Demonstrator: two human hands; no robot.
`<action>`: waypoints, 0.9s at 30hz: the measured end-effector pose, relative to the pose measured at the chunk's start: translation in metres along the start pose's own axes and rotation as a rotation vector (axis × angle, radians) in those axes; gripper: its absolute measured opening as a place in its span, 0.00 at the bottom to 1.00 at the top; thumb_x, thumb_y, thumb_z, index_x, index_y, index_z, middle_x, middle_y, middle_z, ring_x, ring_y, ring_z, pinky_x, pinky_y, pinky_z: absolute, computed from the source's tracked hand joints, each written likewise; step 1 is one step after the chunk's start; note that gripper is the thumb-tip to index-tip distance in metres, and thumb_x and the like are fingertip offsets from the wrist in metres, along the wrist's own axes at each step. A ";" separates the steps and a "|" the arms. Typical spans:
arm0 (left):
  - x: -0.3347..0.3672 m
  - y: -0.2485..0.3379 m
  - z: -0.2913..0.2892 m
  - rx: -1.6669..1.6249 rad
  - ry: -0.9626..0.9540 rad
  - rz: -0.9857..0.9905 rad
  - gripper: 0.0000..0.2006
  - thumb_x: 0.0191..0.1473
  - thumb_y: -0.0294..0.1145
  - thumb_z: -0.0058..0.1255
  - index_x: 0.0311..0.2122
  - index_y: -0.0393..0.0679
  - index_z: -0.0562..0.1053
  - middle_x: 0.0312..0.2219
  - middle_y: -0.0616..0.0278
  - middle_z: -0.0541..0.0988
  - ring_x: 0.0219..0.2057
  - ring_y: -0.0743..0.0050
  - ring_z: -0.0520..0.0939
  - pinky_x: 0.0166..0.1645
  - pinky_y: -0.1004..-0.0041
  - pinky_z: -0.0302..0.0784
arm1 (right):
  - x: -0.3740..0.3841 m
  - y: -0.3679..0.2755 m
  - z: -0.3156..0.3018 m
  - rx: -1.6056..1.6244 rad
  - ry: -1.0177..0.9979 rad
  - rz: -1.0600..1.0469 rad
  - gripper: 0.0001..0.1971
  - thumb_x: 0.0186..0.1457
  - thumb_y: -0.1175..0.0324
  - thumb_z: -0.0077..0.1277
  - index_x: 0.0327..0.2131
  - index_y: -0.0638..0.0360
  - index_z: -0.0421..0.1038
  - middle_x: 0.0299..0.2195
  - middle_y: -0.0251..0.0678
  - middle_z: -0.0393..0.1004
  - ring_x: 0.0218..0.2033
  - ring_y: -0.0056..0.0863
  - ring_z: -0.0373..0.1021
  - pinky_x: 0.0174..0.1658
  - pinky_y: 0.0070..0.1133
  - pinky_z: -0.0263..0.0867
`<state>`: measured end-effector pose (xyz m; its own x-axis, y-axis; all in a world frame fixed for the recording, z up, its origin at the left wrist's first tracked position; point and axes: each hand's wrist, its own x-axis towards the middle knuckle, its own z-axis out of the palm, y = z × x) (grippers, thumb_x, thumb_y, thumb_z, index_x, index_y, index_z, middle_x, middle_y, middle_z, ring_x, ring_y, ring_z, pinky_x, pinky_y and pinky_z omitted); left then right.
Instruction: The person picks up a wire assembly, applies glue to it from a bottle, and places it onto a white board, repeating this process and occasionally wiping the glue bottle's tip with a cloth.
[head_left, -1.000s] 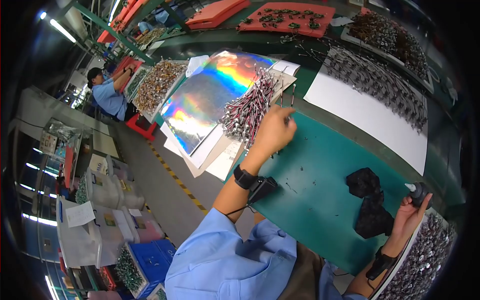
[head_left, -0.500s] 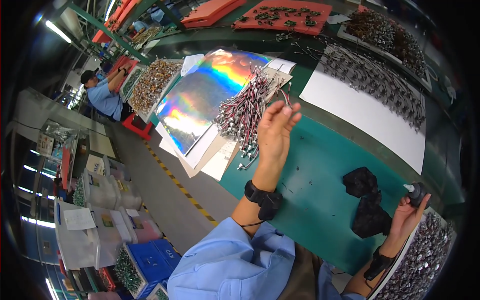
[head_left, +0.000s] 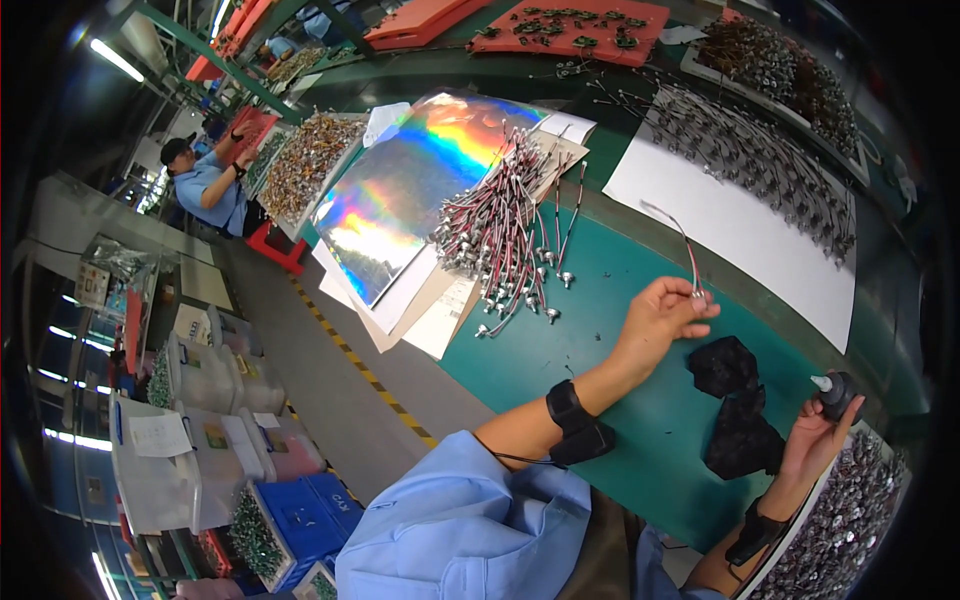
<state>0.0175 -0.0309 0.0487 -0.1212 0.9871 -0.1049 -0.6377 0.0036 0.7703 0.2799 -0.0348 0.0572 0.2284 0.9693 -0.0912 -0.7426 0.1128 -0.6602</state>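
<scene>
Blk cloth [head_left: 744, 438] (crumpled) on mat [head_left: 660, 465] btwn hands [head_left: 660, 325] [head_left: 812, 440].

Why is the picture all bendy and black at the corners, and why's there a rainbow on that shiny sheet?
In the head view, the fisheye lens bends straight edges and darkens the corners; same head view, the shiny sheet reflects light as rainbow bands and whitish glare; there too, the ceiling lamp glares white.

Pale block lettering stands on a blue bin [head_left: 312, 520] at lower left. Markings on a white sheet [head_left: 160, 437] against a translucent bin [head_left: 150, 492], and on a pale sheet [head_left: 447, 318] at the worktop's [head_left: 500, 372] edge, are too small to read.
</scene>
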 end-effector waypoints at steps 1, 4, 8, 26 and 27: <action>-0.002 -0.003 0.002 0.046 -0.018 -0.012 0.12 0.49 0.27 0.43 0.40 0.36 0.62 0.34 0.57 0.71 0.33 0.68 0.76 0.33 0.79 0.73 | 0.001 0.001 0.000 0.001 0.001 0.001 0.19 0.53 0.59 0.39 0.40 0.67 0.58 0.38 0.44 0.63 0.23 0.21 0.57 0.26 0.15 0.56; -0.007 -0.011 0.001 0.127 -0.064 -0.015 0.14 0.50 0.27 0.42 0.42 0.35 0.62 0.34 0.57 0.70 0.32 0.69 0.76 0.32 0.79 0.73 | 0.001 0.003 0.002 -0.011 0.009 -0.009 0.18 0.53 0.59 0.39 0.40 0.66 0.58 0.39 0.44 0.63 0.23 0.21 0.57 0.26 0.15 0.56; -0.007 -0.018 -0.002 0.241 -0.131 0.016 0.14 0.50 0.26 0.41 0.44 0.35 0.62 0.33 0.57 0.70 0.32 0.71 0.76 0.32 0.80 0.73 | 0.002 0.008 0.003 -0.021 0.008 -0.007 0.18 0.54 0.59 0.38 0.40 0.66 0.58 0.39 0.44 0.63 0.23 0.21 0.57 0.26 0.15 0.56; -0.005 -0.024 -0.017 0.257 -0.105 -0.035 0.15 0.50 0.21 0.40 0.44 0.32 0.61 0.33 0.58 0.70 0.34 0.73 0.75 0.36 0.82 0.72 | 0.004 0.029 0.044 -0.110 -0.026 -0.125 0.16 0.54 0.61 0.37 0.41 0.64 0.59 0.41 0.45 0.63 0.30 0.21 0.61 0.28 0.14 0.56; -0.005 -0.023 -0.016 0.256 -0.105 -0.036 0.15 0.50 0.21 0.40 0.44 0.32 0.61 0.33 0.58 0.70 0.34 0.73 0.75 0.36 0.82 0.72 | 0.004 0.032 0.045 -0.122 -0.035 -0.130 0.17 0.55 0.61 0.37 0.42 0.64 0.59 0.41 0.45 0.63 0.30 0.21 0.61 0.28 0.14 0.56</action>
<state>0.0203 -0.0387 0.0212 -0.0141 0.9967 -0.0795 -0.4256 0.0659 0.9025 0.2288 -0.0171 0.0692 0.2937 0.9556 0.0255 -0.6259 0.2124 -0.7504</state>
